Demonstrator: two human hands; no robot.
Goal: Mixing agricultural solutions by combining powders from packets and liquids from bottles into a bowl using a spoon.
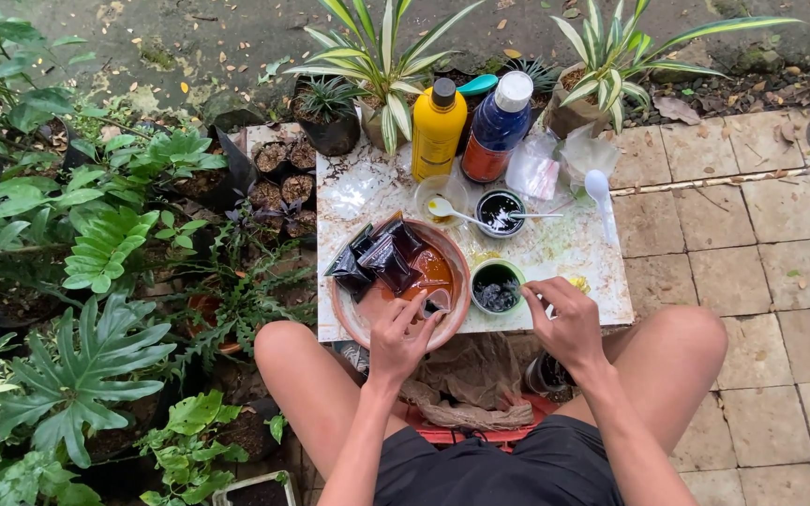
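Note:
My left hand [399,334] rests at the near rim of a brown clay bowl [352,317] and pinches a small clear packet [435,302] over the orange-brown liquid [431,269] inside. Several dark filled plastic pouches [374,256] lean on the bowl's far left side. My right hand [566,322] sits curled on the near edge of the marbled white board [569,245], right beside a small green-rimmed cup [497,287] of dark stuff; whether it holds anything is unclear.
On the board stand a yellow bottle [438,129], a dark blue bottle [498,127], a black cup with a spoon [500,212], a clear cup [441,197], plastic bags [536,169] and a white spoon [601,190]. Potted plants [96,244] crowd the left; paving tiles [761,272] lie right.

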